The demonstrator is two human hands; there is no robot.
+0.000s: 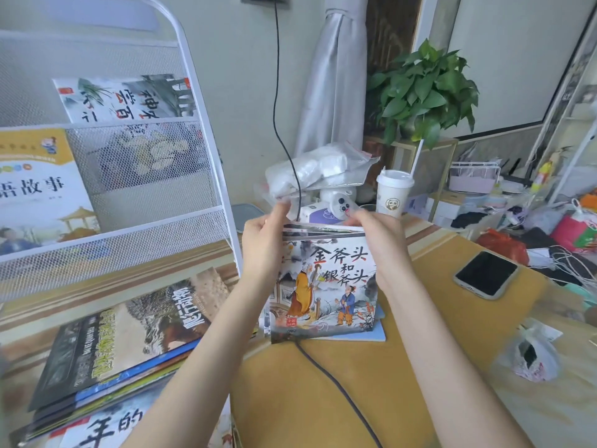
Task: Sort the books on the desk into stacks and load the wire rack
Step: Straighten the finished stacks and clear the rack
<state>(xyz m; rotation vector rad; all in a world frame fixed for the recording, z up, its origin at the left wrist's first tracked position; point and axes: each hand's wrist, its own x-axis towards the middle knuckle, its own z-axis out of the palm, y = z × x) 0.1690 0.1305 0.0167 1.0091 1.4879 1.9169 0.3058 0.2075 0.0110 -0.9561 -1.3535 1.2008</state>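
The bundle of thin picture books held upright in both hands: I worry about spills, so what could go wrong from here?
1. The cup with its straw stands just behind the right hand; a swing of the picture books could tip it.
2. The black cable runs under the bundle and might snag.
3. The left hand grips only the top edge, so loose inner books may slip out.

White wire rack (200,130) at 10 o'clock: painted metal tube frame, fine mesh panels, matt. Thin picture books with illustrated paper covers (326,286) at centre, slight sheen. Dark paperback stack (122,337) at 8 o'clock, glossy covers. Mustard-yellow desk cloth (307,389) at 6 o'clock, matt, smooth weave. Black smartphone (486,274) at 3 o'clock, glossy glass. Clear crinkled plastic bag (316,171) at 12 o'clock. White paper cup with plastic lid (394,192).
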